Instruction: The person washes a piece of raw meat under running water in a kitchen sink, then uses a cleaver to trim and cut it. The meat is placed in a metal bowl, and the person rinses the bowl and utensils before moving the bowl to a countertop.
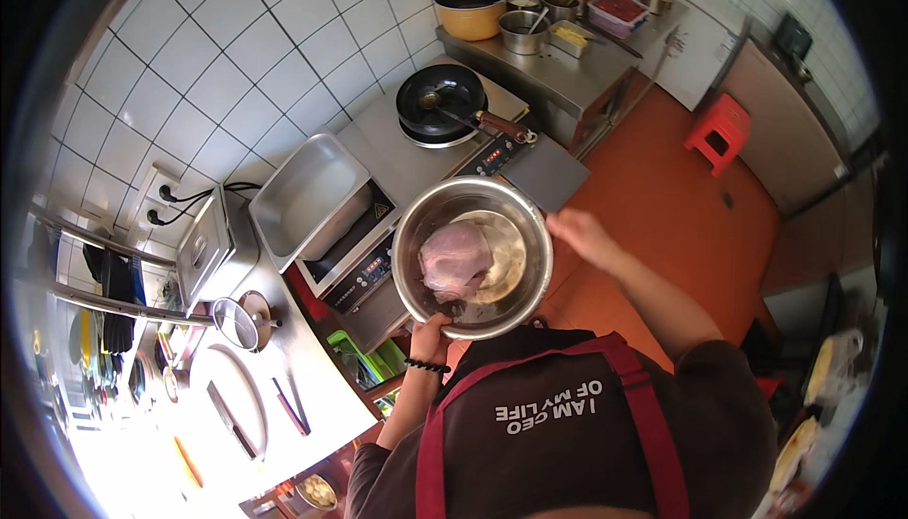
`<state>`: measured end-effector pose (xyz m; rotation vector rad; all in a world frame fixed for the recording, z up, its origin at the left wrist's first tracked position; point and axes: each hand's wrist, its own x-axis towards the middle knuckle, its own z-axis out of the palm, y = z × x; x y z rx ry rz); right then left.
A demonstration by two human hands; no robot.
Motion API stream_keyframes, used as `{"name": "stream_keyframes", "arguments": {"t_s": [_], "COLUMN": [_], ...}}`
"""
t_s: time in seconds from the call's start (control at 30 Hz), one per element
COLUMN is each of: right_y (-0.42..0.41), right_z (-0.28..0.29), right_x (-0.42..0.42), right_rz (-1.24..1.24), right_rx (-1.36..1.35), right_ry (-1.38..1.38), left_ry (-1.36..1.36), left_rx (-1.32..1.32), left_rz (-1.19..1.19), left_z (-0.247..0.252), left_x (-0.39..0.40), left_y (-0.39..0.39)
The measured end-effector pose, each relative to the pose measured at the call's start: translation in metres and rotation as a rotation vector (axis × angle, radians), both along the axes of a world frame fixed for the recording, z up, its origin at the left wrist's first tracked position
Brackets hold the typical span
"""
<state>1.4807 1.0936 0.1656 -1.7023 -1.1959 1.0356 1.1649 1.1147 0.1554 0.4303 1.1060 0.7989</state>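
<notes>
A round stainless steel bowl [526,306] is held in front of my apron. A piece of raw, pinkish meat [455,258] lies on the left side of its inside, with a little liquid around it. My left hand [431,338], below a black bead bracelet, grips the bowl's near left rim. At the bowl's right rim is my right hand [578,231], slightly blurred, its fingers closed on the edge. The bowl is tilted so that its inside faces me, and it hides part of the cooker behind.
Beyond the bowl, a black wok [440,97] with a ladle sits on an induction cooker. A deep steel pan [308,192] stands left of it. A knife [228,416] lies on a round cutting board [248,391]. A red stool [720,134] stands at right.
</notes>
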Motion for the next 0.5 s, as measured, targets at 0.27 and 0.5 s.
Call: {"name": "stream_keyframes", "arguments": {"t_s": [0.27,0.5], "right_y": [0.224,0.321], "right_z": [-0.064,-0.068], "right_x": [0.115,0.083], "right_rz": [-0.007,0.069], "right_rx": [0.029,-0.529], "right_ry": [-0.422,-0.391], "left_ry": [0.074,0.121], "left_rx": [-0.073,-0.078], "left_rz": [0.081,0.255], "left_z": [-0.037,-0.040], "left_x": [0.020,0.044], "left_y": [0.057,0.089]}}
